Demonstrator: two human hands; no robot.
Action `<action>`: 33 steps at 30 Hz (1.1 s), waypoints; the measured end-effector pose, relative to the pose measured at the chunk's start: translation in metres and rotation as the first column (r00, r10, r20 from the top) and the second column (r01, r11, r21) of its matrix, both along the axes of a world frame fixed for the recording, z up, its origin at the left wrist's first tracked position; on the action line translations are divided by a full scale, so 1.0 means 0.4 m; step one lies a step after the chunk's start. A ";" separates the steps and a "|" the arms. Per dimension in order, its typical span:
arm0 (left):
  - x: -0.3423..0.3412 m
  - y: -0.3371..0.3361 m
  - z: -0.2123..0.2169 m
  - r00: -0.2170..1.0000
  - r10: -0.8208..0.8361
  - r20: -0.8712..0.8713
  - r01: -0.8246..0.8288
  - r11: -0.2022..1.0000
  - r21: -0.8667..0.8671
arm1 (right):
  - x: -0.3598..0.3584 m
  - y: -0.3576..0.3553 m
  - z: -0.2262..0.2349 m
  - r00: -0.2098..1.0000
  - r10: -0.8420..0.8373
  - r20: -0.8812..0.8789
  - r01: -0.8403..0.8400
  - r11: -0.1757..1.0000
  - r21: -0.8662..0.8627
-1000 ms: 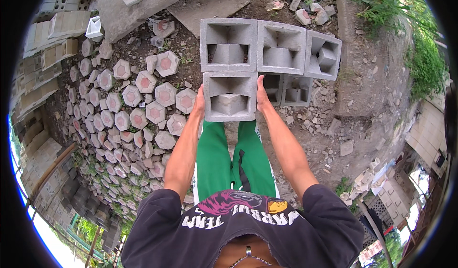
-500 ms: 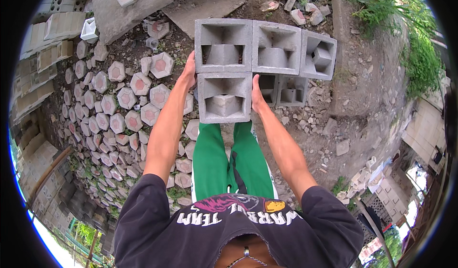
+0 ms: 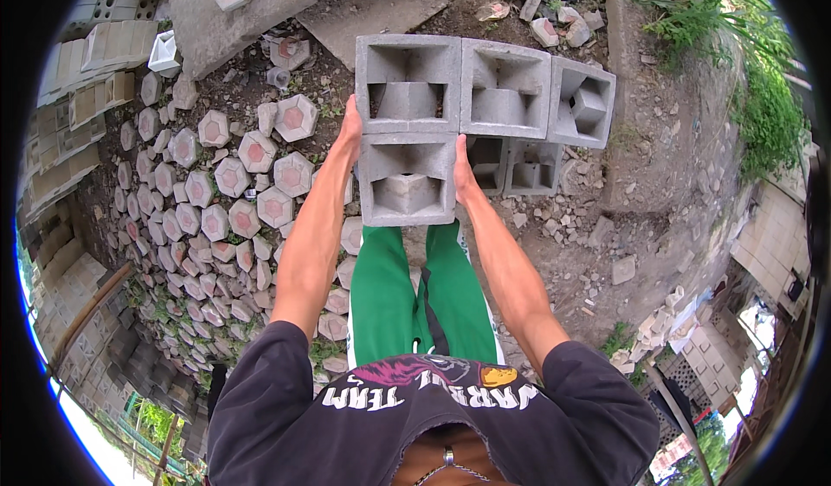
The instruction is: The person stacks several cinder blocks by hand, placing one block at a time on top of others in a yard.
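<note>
In the head view, you have the near hollow concrete block [image 3: 405,193] between your hands, right in front of your green trousers [image 3: 381,300], with its far edge against the left block of the back row [image 3: 407,96]. Your left hand [image 3: 348,131] lies by the left side, level with the seam between those two blocks; your right hand [image 3: 465,173] lies along the near block's right side, thumb pointing up. Most of your fingers are hidden by the concrete, so I cannot tell whether they are clamped on it or merely resting there.

The seam looks the likeliest trouble: if the two blocks shift against each other, your left fingertips could be pinched. On the right, the lower blocks [image 3: 531,170] stand close to your knuckles, and a sideways swing could scrape bare skin on their rough edges. What bears the near block's weight is out of sight; should it rest on your grip alone, a slipping palm could drop it toward your legs. A hard push forward could also knock the middle block [image 3: 505,96] or the slightly skewed end block [image 3: 589,101]. The loose rubble [image 3: 554,218] could turn an ankle if you step right.
</note>
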State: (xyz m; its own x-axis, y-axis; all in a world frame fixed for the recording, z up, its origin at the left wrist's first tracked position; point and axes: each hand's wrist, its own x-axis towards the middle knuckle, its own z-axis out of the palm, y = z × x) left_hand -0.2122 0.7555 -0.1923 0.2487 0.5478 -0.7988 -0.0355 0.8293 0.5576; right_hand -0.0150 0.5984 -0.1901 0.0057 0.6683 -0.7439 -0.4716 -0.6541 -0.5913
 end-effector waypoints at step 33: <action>-0.083 -0.264 0.043 0.945 -0.158 -0.286 0.207 0.967 0.149 | -0.053 -0.152 0.024 0.959 -0.058 0.276 0.071 0.997 -0.040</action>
